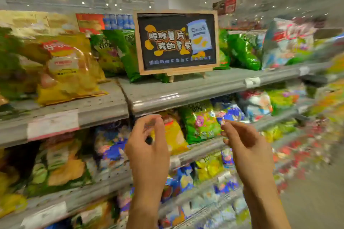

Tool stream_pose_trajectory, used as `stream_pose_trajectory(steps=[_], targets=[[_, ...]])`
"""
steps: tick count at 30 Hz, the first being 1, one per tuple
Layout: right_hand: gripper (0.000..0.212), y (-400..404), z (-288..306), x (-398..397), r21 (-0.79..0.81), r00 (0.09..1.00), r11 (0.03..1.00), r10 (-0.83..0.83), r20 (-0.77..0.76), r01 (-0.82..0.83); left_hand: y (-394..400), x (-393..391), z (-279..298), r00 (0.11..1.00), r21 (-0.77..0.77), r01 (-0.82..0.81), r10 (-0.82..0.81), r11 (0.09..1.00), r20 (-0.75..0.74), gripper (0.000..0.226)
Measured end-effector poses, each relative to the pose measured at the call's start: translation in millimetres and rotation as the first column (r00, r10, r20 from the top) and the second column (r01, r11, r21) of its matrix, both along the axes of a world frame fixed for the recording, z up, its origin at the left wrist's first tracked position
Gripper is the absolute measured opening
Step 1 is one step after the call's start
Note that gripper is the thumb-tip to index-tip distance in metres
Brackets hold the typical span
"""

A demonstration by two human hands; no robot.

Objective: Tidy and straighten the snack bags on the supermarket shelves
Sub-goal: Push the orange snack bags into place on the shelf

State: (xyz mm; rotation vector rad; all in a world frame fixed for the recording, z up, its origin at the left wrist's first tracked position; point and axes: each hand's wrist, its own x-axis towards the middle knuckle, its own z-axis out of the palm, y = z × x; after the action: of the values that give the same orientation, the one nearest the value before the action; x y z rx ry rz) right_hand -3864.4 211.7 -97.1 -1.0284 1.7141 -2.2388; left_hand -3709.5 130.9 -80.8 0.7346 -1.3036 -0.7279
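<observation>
- Grey metal shelves [119,102] run across the view in tiers, the picture smeared towards its right side.
- Left hand [149,147] is raised in front of the edge of the upper shelf, wrist below, fingers loosely curled with the thumb near the fingertips; nothing is in it.
- Right hand [243,139] is raised beside it, well apart, fingers stretched leftward and a little bent, tips close to the blue bag [232,115]; blur hides whether they touch it, and no grip shows.
- Both hands hang in open air before the second tier, near the green bag [201,122] and the small yellow bag [175,135] that stand between them farther back.
- Snack bags fill every tier; on the top shelf a big yellow chip bag [67,69] leans at the left, its bottom corner close to the front edge.
- Wood-framed chalkboard sign [176,42] stands on little feet in the middle of the top shelf, green packs [128,55] crowded just left of it and behind it.
- Bare shelf lies in front of the sign, out to the front lip.
- White price tags [54,124] sit along the front rails.
</observation>
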Motion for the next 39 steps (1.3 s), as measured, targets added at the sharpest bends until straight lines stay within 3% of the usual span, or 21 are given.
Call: stream_pose_trajectory(steps=[7, 11, 18, 21, 23, 27, 31, 34, 39], targets=[[0.003, 90.5, -24.6, -167.3, 0.044, 0.979, 0.978, -0.206, -0.003, 0.206, 40.3, -170.9, -29.0, 0.953, 0.186, 0.303, -0.296, 0.935, -0.064, 0.004], [0.020, 126.5, -26.6, -239.0, 0.059, 0.963, 0.962, -0.269, 0.027, 0.267, 54.6, -251.8, -33.6, 0.911, 0.245, 0.409, -0.409, 0.879, -0.056, 0.004], [0.009, 136.8, -44.9, -361.0, 0.132, 0.937, 0.934, -0.344, 0.069, 0.333, 50.7, -384.4, -46.4, 0.809, 0.320, 0.563, -0.588, 0.762, -0.024, 0.010], [0.032, 129.5, -46.6, -419.5, 0.152, 0.933, 0.928, -0.354, 0.072, 0.340, 35.6, -446.6, -45.0, 0.775, 0.351, 0.603, -0.631, 0.716, -0.044, 0.012], [0.047, 122.6, -41.3, -461.2, 0.143, 0.921, 0.917, -0.384, 0.065, 0.372, 20.7, -485.0, -37.7, 0.768, 0.338, 0.618, -0.636, 0.710, -0.068, 0.009], [0.021, 103.8, -19.9, -548.9, 0.087, 0.909, 0.907, -0.415, 0.028, 0.411, -11.4, -555.3, -10.7, 0.761, 0.273, 0.640, -0.642, 0.718, -0.096, 0.010], [0.021, 71.6, 2.7, -612.5, -0.021, 0.913, 0.912, -0.409, -0.005, 0.409, -37.5, -612.2, 19.4, 0.752, 0.160, 0.659, -0.648, 0.735, -0.124, 0.017], [0.009, 43.6, 8.2, -649.1, -0.036, 0.921, 0.921, -0.390, -0.014, 0.389, -53.2, -641.8, 33.4, 0.757, 0.104, 0.652, -0.637, 0.751, -0.143, 0.025], [0.006, -9.1, 19.5, -694.7, -0.065, 0.958, 0.956, -0.286, 0.019, 0.286, -73.2, -671.3, 49.9, 0.785, 0.053, 0.614, -0.602, 0.788, -0.148, 0.028]])
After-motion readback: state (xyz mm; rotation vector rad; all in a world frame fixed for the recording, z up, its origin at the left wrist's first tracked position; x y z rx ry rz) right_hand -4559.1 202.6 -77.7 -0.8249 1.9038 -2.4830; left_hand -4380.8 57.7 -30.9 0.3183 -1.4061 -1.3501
